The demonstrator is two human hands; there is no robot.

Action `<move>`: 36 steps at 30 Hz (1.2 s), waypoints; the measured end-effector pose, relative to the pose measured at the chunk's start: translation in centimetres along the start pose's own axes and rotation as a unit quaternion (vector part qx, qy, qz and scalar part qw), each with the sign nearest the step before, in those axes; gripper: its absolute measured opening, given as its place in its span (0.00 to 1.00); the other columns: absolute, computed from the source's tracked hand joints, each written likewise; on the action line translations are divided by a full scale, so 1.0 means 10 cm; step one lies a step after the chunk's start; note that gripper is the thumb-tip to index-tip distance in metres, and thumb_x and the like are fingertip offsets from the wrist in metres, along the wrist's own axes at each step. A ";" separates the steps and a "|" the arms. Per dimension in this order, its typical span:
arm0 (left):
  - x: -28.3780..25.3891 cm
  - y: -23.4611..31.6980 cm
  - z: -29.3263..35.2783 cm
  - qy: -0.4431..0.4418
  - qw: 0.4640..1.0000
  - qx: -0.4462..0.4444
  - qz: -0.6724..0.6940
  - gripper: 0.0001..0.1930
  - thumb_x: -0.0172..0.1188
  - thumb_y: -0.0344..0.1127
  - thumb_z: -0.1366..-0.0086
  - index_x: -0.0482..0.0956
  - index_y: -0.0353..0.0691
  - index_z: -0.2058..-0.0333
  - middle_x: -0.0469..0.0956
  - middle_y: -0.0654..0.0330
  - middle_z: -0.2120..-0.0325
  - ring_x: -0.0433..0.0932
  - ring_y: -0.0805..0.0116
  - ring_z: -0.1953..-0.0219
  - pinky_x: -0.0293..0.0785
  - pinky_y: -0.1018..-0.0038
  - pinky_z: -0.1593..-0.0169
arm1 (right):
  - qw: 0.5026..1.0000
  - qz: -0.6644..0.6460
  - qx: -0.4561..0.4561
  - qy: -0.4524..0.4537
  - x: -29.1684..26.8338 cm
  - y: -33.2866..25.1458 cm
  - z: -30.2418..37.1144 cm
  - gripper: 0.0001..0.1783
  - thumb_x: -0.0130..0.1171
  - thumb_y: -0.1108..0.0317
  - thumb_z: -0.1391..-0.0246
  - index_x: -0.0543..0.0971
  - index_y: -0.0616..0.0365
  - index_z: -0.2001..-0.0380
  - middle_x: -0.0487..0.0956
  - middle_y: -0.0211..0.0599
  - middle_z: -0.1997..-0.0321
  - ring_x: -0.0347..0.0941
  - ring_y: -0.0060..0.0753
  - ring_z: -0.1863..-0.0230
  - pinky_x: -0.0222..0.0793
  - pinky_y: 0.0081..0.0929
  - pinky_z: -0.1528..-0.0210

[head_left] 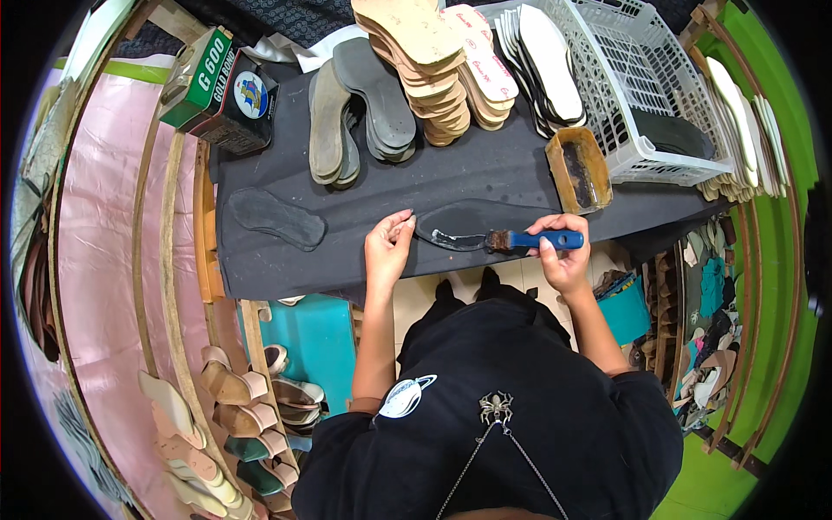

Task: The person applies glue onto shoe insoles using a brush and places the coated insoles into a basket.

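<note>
My right hand (563, 260) is closed around the blue handle of a brush (546, 240). The brush's dark, crusted head points left over a black insole (494, 212) lying on the dark-covered table (269, 269). A wet whitish streak runs along the insole's near left edge. My left hand (389, 247) pinches the left tip of this insole between thumb and fingers. Farther left, a second dark insole (277, 218) lies flat by itself. Beyond my right hand stands an open, glue-stained rectangular container (579, 171), brown and dark inside.
Stacked grey insoles (373, 95), tan insoles (416, 52) and white-topped insoles (550, 65) fill the table's back. A white plastic crate (637, 95) stands back right, a green and black can (221, 95) back left. Shoe racks (238, 407) flank me below the table.
</note>
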State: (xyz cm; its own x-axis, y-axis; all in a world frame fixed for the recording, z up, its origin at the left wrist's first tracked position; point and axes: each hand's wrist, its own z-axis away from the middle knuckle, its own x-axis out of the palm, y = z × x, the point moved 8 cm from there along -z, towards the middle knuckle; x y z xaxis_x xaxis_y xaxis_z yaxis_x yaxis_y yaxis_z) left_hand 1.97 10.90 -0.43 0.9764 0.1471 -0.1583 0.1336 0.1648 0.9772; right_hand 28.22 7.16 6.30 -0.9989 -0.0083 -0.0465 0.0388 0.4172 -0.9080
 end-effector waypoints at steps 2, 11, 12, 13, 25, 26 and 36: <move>0.02 -0.02 0.00 -0.014 1.000 -0.012 0.023 0.14 0.55 0.34 0.42 0.74 0.31 0.61 0.74 0.67 0.74 0.68 0.85 0.74 0.63 0.89 0.72 | 1.000 -0.004 0.001 0.031 -0.02 -0.01 0.00 0.16 0.50 0.76 0.53 0.59 0.59 0.61 0.72 0.45 0.68 0.70 0.22 0.74 0.69 0.18 0.73; 0.06 -0.24 0.04 -0.098 0.971 -0.143 0.168 0.15 0.56 0.36 0.43 0.74 0.33 0.60 0.69 0.71 0.77 0.62 0.86 0.79 0.51 0.91 0.83 | 0.995 0.006 -0.094 -0.029 0.53 -0.08 -0.08 0.22 0.51 0.78 0.54 0.55 0.57 0.57 0.73 0.43 0.67 0.71 0.32 0.68 0.67 0.27 0.64; 0.06 -0.25 0.05 -0.105 0.970 -0.144 0.165 0.14 0.57 0.35 0.43 0.74 0.33 0.60 0.70 0.71 0.77 0.62 0.86 0.79 0.51 0.91 0.83 | 0.995 0.007 -0.094 -0.030 0.49 -0.07 -0.06 0.22 0.51 0.78 0.54 0.55 0.57 0.57 0.73 0.43 0.67 0.71 0.32 0.68 0.67 0.27 0.64; 0.07 -0.26 0.06 -0.112 0.969 -0.146 0.163 0.14 0.58 0.34 0.44 0.74 0.34 0.60 0.70 0.71 0.77 0.63 0.87 0.79 0.51 0.92 0.83 | 0.994 0.007 -0.099 -0.035 0.42 -0.06 -0.03 0.22 0.51 0.78 0.54 0.56 0.57 0.57 0.73 0.43 0.67 0.71 0.32 0.68 0.67 0.27 0.64; 0.16 -0.26 0.11 -0.117 0.964 -0.152 0.187 0.08 0.58 0.32 0.44 0.74 0.36 0.66 0.68 0.71 0.80 0.61 0.87 0.81 0.50 0.91 0.85 | 0.992 -0.055 -0.011 0.116 -0.20 -0.01 0.01 0.15 0.43 0.71 0.45 0.53 0.54 0.57 0.71 0.46 0.68 0.65 0.17 0.78 0.64 0.10 0.76; 0.18 -0.24 0.11 -0.125 0.962 -0.145 0.195 0.07 0.57 0.33 0.44 0.74 0.37 0.67 0.67 0.71 0.81 0.60 0.88 0.82 0.48 0.90 0.85 | 0.992 -0.072 -0.006 0.102 -0.13 0.00 0.00 0.15 0.44 0.71 0.46 0.54 0.55 0.57 0.71 0.46 0.67 0.65 0.19 0.78 0.65 0.11 0.76; 0.21 -0.11 0.11 -0.084 0.985 -0.059 0.139 0.07 0.56 0.36 0.42 0.70 0.41 0.75 0.63 0.73 0.86 0.54 0.89 0.86 0.45 0.89 0.85 | 0.998 -0.004 -0.043 0.040 0.15 -0.01 -0.06 0.14 0.42 0.71 0.46 0.53 0.54 0.58 0.69 0.47 0.66 0.64 0.19 0.77 0.64 0.11 0.75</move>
State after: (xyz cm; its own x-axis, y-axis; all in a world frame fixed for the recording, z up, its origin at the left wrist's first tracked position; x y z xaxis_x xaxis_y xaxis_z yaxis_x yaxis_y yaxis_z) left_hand 4.06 10.00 -1.65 0.9880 0.0416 0.1486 -0.1543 0.2538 0.9549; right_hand 26.67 7.68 6.56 -0.9983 0.0580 -0.0027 0.0311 0.4940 -0.8689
